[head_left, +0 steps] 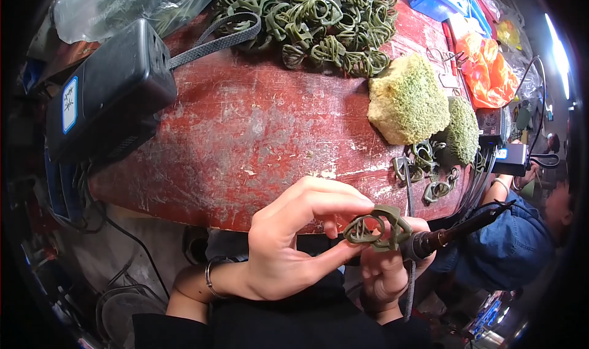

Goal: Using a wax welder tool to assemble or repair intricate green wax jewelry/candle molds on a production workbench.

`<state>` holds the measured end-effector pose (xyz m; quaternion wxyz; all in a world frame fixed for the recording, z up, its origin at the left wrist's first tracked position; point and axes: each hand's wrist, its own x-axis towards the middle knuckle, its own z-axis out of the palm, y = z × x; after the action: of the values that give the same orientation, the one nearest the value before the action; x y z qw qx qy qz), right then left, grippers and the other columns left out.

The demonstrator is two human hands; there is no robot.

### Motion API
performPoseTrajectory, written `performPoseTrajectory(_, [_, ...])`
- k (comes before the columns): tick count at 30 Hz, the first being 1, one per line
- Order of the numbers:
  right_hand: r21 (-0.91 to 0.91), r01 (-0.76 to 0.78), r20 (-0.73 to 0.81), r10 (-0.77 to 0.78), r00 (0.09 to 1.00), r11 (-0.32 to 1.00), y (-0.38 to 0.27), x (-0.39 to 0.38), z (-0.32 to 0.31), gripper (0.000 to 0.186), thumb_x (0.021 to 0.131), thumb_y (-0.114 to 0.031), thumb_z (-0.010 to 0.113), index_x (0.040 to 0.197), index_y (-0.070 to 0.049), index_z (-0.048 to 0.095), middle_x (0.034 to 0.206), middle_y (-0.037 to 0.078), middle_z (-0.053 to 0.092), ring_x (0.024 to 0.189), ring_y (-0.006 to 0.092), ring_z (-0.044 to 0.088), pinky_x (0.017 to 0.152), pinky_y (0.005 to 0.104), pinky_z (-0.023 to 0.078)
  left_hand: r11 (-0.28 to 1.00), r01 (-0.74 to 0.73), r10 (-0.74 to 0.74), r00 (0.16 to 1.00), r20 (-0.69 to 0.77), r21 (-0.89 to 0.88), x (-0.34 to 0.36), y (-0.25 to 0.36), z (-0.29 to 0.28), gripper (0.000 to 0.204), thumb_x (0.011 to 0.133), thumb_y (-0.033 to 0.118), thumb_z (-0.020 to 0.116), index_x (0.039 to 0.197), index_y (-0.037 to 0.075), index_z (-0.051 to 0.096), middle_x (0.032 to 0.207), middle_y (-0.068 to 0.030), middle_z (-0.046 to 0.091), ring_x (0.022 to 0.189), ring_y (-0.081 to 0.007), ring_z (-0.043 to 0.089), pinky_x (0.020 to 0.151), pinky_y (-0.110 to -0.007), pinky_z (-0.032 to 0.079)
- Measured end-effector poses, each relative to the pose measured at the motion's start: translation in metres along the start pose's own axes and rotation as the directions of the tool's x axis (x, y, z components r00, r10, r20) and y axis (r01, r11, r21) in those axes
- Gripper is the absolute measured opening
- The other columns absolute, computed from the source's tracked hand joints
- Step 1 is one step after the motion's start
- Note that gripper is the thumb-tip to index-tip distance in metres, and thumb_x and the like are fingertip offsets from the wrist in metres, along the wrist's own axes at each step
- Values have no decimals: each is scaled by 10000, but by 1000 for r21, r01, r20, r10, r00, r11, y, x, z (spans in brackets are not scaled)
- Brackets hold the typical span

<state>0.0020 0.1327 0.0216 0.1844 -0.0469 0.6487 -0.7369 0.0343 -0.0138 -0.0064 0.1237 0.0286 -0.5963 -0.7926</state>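
My left hand (291, 245) pinches a dark green looped piece (374, 228) between thumb and forefinger, with open loops and a curved band. Right behind it, my right hand (386, 272) is closed around a dark pen-like tool (423, 243), which has a collar, a brownish section and a dark shaft pointing right. Part of the tool's grip is hidden by the green piece and my fingers. A grey braided cord (410, 287) hangs beside my right hand. Several similar green pieces (438, 186) lie on the red table just beyond it.
A large heap of green looped pieces (319, 18) covers the back of the scratched red table (245, 128). Two rough blocks (411, 97) with green crumbs lie at the right. A black box (113, 91) with a strap stands left. An orange bag (488, 70) and a seated person (503, 245) are right.
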Motion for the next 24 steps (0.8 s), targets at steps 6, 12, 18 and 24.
performPoseTrajectory(6, [-129, 31, -118, -47, 992, 991, 1, 0, 4, 357, 811, -243, 620, 959, 73, 546, 590, 39, 542, 469, 76, 482, 438, 197, 369, 988, -117, 122, 992, -39, 101, 1, -3, -1, 380, 646, -121, 682, 983, -37, 526, 997, -147, 513, 941, -214, 561, 784, -283, 504])
performPoseTrajectory(12, [-513, 184, 82, -165, 983, 839, 7, 1, -18, 526, 758, -317, 675, 1082, 69, 527, 606, 23, 589, 516, 80, 551, 518, 200, 445, 949, -117, 152, 983, -100, 293, 8, -4, -9, 378, 663, -149, 625, 1004, -47, 501, 1048, -144, 473, 941, -186, 553, 744, -254, 519])
performPoseTrajectory(18, [-677, 297, 190, -229, 955, 674, 27, 0, -31, 367, 756, -340, 669, 871, 2, 602, 587, 60, 565, 473, 165, 560, 460, 237, 429, 941, -82, 141, 977, -158, 330, 10, -10, -14, 390, 665, -150, 623, 1008, -48, 468, 1040, -130, 461, 914, -163, 557, 746, -244, 513])
performPoseTrajectory(24, [-743, 300, 215, -211, 954, 598, 28, 3, -34, 359, 729, -364, 684, 794, -20, 603, 551, 57, 529, 439, 190, 528, 424, 259, 397, 976, -74, 138, 940, -312, 207, 13, -14, -9, 370, 623, -139, 645, 962, -19, 555, 968, -131, 529, 862, -180, 579, 648, -247, 545])
